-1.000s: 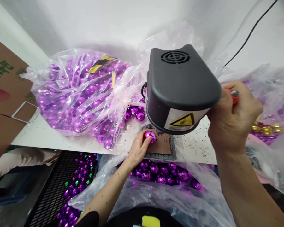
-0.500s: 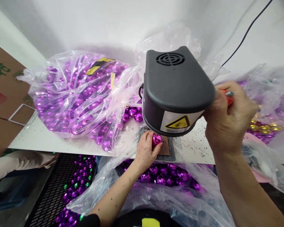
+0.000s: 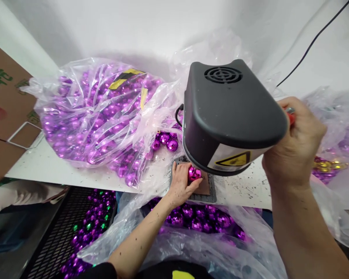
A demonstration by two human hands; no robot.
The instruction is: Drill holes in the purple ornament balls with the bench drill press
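Note:
My left hand (image 3: 180, 184) holds a shiny purple faceted ball (image 3: 194, 174) between fingertips and thumb, on a brown pad (image 3: 203, 188) over a grey metal base (image 3: 205, 198). Above it stands a black-housed bench machine (image 3: 232, 104) with a round vent and a yellow warning label; its underside is hidden from me. My right hand (image 3: 296, 143) is closed around a red-and-metal handle (image 3: 291, 113) at the machine's right side; most of the handle is covered by the fingers. Several loose purple balls (image 3: 172, 145) lie behind my left hand.
A large clear bag (image 3: 95, 116) of purple balls fills the left of the white table (image 3: 90, 174). Below the front edge, an open bag (image 3: 197, 221) holds more. A black mesh crate (image 3: 61, 224) and a cardboard box (image 3: 8, 112) are left. Bags with gold beads (image 3: 328, 166) are right.
The view has shifted, so the machine and my right hand appear slightly further right. My left fingers have straightened somewhat, and more of the purple ball shows.

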